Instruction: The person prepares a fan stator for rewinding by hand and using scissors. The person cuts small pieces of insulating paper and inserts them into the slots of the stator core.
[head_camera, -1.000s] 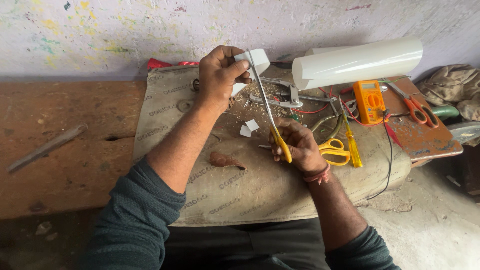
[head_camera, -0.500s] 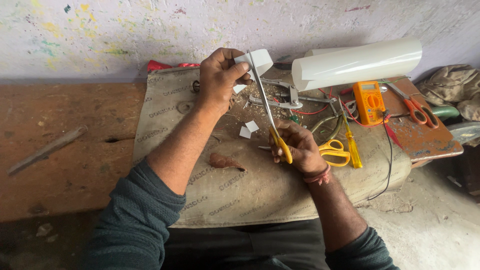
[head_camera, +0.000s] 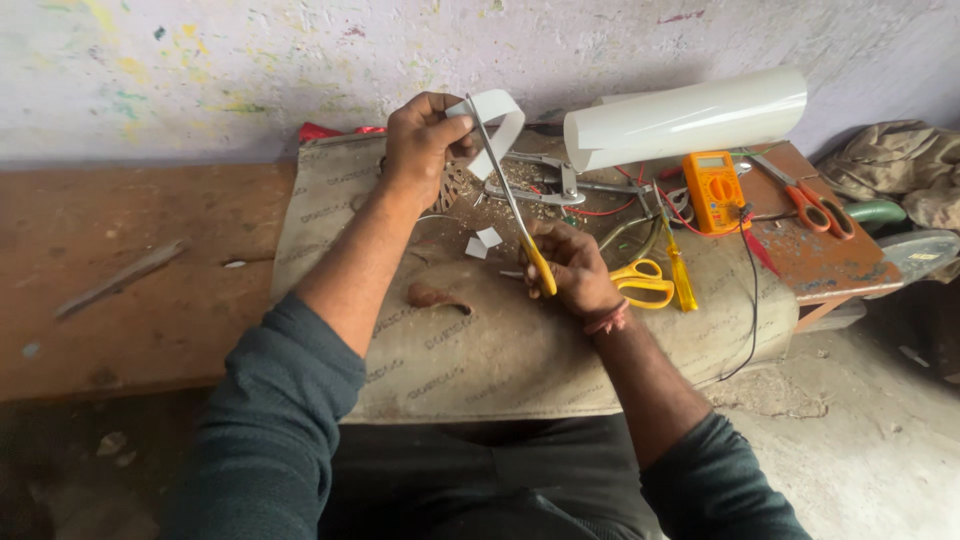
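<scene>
From the head view, your left hand (head_camera: 425, 135) pinches a curled white strip (head_camera: 497, 125) at about twelve o'clock over the cloth-covered bench (head_camera: 500, 350), fingers closed around its left end. Your right hand (head_camera: 572, 270) is wrapped around the yellow handles of the scissors (head_camera: 515, 215), whose long steel blades slant up toward eleven o'clock and meet the strip.

The risk, as I judge it: your left thumb sits just beside the blade tips, so a quick closing could nick it. The strip looks thin, glossy and springy; it may twist between the blades and fold rather than cut, or flick away once severed.

Small white offcuts (head_camera: 482, 241) lie on the coarse woven cloth at nine o'clock of your right hand. At three o'clock a second pair of yellow scissors (head_camera: 645, 283) rests touching a yellow-handled screwdriver (head_camera: 676, 262); loose wires nearby could snag your wrist. Farther toward one o'clock lie a smooth white rolled sheet (head_camera: 690, 118), an orange multimeter (head_camera: 716, 190) and orange-handled scissors (head_camera: 812, 203) on a rusty board.
</scene>
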